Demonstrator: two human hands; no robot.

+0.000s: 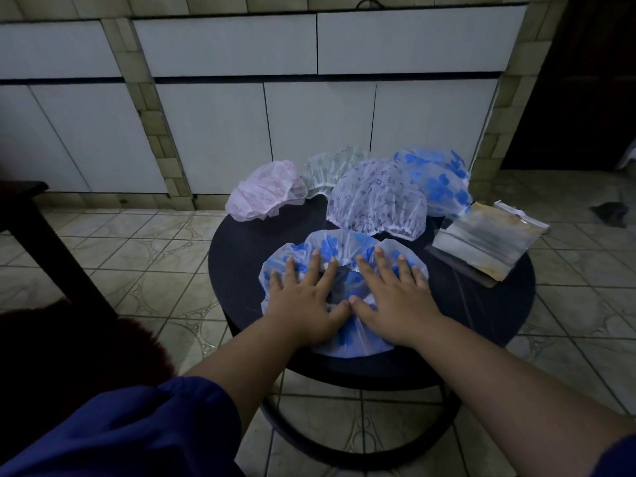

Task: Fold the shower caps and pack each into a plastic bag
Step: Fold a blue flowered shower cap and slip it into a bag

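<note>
A white shower cap with blue flowers point(339, 244) lies spread on the near part of a round dark table point(241, 256). My left hand point(304, 299) and my right hand point(390, 297) press flat on it side by side, fingers straight and spread, thumbs nearly touching. Behind it lie a white cap with small dark print point(377, 197), another blue-flowered cap point(438, 182), a pale green cap point(330, 168) and a pink cap point(265, 194). A stack of clear plastic bags point(488, 237) rests at the table's right edge.
The table stands on a tiled floor point(137, 256) in front of white cabinet doors point(223, 132). A dark piece of furniture point(31, 218) sits at the left. A dark red rug point(69, 346) lies at the lower left.
</note>
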